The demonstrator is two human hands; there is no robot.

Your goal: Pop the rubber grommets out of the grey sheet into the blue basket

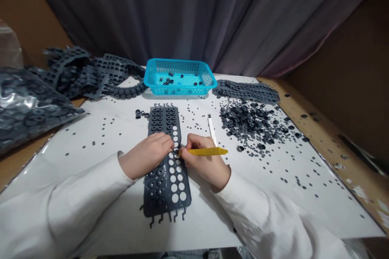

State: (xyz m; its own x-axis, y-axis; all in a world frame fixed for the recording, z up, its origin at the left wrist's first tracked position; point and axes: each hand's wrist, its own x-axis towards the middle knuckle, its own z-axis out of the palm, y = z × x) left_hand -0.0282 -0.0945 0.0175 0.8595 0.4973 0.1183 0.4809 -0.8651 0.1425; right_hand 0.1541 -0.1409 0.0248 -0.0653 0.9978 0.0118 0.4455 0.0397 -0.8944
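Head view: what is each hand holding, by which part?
Right hand: the yellow tool, near its end over the dark sheet. Left hand: on the sheet; whether it grips anything is unclear.

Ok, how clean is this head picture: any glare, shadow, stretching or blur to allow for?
All in the head view: bright glare on the plastic bag; soft shadow on the white sheet beside the right sleeve; both sleeves look stretched toward the lower corners; the curtain is dim; the tip of the yellow tool is too small to read clearly.
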